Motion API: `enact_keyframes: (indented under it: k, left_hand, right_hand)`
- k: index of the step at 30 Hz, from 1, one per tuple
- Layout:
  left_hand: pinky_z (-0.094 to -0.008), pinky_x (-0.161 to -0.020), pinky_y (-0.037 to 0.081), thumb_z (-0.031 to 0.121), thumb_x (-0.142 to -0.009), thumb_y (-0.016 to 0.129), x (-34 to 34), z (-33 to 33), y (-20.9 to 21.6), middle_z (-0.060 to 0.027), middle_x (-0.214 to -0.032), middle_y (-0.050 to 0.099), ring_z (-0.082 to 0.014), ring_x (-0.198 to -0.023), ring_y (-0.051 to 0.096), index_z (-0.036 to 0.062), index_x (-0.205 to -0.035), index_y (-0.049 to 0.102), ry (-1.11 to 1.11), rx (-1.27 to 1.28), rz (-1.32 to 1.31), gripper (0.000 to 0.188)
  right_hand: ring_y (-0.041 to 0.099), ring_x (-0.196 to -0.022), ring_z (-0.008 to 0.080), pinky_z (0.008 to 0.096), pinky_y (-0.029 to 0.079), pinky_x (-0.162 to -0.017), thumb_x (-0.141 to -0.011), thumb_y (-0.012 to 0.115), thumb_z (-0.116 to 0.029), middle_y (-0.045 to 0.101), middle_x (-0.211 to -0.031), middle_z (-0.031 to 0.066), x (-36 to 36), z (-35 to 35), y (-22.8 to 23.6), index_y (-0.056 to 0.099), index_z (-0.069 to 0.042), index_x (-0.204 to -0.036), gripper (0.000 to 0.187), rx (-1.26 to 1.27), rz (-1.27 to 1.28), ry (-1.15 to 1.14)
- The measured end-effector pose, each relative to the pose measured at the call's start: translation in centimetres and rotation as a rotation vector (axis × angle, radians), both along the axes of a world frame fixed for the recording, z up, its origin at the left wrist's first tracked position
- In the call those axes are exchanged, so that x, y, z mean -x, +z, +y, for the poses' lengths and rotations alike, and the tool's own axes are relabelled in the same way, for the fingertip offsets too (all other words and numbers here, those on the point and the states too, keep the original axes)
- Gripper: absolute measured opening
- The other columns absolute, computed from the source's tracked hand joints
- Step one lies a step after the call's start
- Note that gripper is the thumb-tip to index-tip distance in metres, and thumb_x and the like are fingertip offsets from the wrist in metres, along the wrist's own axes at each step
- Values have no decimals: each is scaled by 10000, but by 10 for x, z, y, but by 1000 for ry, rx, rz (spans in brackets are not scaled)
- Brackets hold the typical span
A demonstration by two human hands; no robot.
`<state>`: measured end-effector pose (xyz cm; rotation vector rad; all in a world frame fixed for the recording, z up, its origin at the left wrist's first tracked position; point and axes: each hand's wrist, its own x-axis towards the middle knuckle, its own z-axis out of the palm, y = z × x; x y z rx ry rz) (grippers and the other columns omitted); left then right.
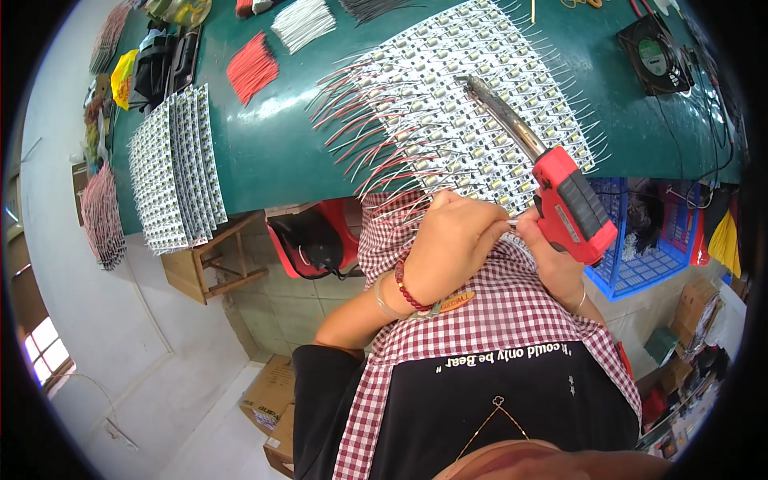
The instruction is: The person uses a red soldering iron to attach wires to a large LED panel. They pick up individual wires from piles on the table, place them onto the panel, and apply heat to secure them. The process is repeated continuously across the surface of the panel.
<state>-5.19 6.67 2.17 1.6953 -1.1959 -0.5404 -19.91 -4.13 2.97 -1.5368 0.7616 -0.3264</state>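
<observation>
A white panel of small LED circuit boards (460,104) lies across the near side of the green table (276,152). Red and white wires (364,152) stick out along its left edge, and thin pale wires line its right edge. My right hand (555,260) is closed around a red and black soldering gun (570,204), whose long metal tip points away over the panel. Close beside it, at the panel's near edge, my left hand (460,232) is pinched. A thin pale strand shows between the fingertips of both hands; its ends are hidden.
Bundles of red wires (253,68), white wires (304,24) and black wires (374,8) lie at the back. More LED panels (172,172) overhang the table's left edge. A black fan (654,54) stands far right, above a blue crate (644,256). A red chair (344,232) holds a black bag.
</observation>
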Motion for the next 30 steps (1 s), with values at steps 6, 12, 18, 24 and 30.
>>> enact_keyframes:
  k: [6,12,18,24,30]
  left_hand:
    - [-264,-697,506,42,-850,642,8,9,-5,-73,-759,689,-127,-746,662,-16,-878,661,128,-132,471,67]
    - [-255,-732,531,25,-897,609,6,20,-1,-61,-847,670,-126,-794,663,-34,-949,631,168,-164,906,82]
    - [-268,-730,538,40,-888,642,-1,33,-2,-102,-841,673,-148,-785,663,-31,-928,608,199,-86,1296,88]
    - [-226,-676,471,28,-869,638,-19,43,5,-84,-935,687,-97,-772,607,-13,-959,652,341,-153,267,99]
    - [-331,-765,484,28,-722,713,-22,4,36,-96,-983,675,-233,-803,637,41,-946,673,90,-9,-241,227]
  right_hand:
    - [567,-711,114,248,469,-640,-865,616,47,595,-812,65,-5,0,3,439,37,-1254,427,21,-29,-47]
    - [569,-655,118,238,455,-595,-839,639,43,595,-754,74,-11,1,8,440,39,-1234,442,-54,-84,-159]
    - [576,-626,144,260,464,-580,-813,655,48,590,-735,80,-18,-3,8,447,40,-1221,458,-178,-142,-210]
    - [577,-631,130,252,463,-581,-829,648,33,594,-742,73,-20,-10,10,454,37,-1233,448,-155,-146,-223]
    - [594,-726,82,238,480,-656,-876,664,-52,628,-815,16,-22,-7,15,613,4,-999,144,-95,-78,-100]
